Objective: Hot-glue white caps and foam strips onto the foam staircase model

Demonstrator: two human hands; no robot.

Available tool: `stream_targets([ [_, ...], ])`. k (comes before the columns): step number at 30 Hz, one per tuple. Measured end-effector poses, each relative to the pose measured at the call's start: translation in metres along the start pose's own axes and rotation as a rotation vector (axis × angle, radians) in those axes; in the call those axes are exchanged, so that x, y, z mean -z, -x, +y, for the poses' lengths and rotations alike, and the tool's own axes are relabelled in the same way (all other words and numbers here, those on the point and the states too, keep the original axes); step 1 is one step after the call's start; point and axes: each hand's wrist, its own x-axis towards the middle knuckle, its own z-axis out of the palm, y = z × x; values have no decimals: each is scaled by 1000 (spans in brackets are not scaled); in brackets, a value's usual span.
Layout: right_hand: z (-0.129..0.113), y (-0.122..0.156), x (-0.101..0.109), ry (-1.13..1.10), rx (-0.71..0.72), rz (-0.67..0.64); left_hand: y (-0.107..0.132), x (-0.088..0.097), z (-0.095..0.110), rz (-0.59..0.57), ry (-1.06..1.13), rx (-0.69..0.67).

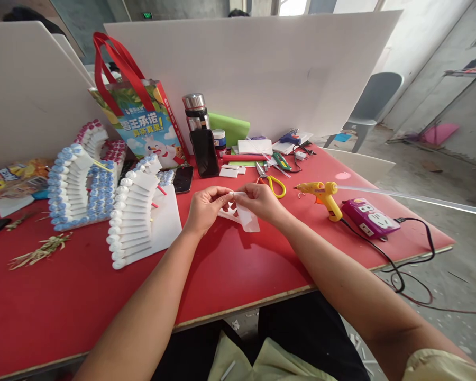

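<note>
Both my hands meet above the middle of the red table (pixel 230 264). My left hand (pixel 206 207) and my right hand (pixel 262 201) pinch a small white paper piece (pixel 249 218) between fingertips; a white sheet with round cut-outs (pixel 227 212) lies just under them. Both hands are closed in a pinch on the paper. To the left stands a white tiered model (pixel 137 214) made of rolled paper tubes with blue and white ends.
A yellow glue gun (pixel 324 196) and a purple power strip (pixel 371 217) with a black cable lie to the right. Yellow-handled scissors (pixel 273 184), two phones (pixel 204 152), a steel flask (pixel 195 110), a printed red-handled bag (pixel 143 119) and white partition boards (pixel 254 63) stand behind.
</note>
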Motion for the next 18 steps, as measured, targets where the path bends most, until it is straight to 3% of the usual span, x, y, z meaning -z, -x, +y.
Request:
stream_targets([
  [2, -1, 1, -1, -99, -42, -20, 0, 0, 0, -3, 14, 2],
  [4, 0, 1, -2, -39, -19, 14, 0, -1, -1, 9, 27, 14],
  [10, 0, 7, -8, 491, 317, 264, 2, -12, 0, 163, 125, 37],
  [13, -2, 9, -7, 505, 389, 225, 4, -13, 2, 177, 155, 5],
  [18, -3, 9, 4, 445, 451, 99, 3, -3, 3, 73, 109, -77],
])
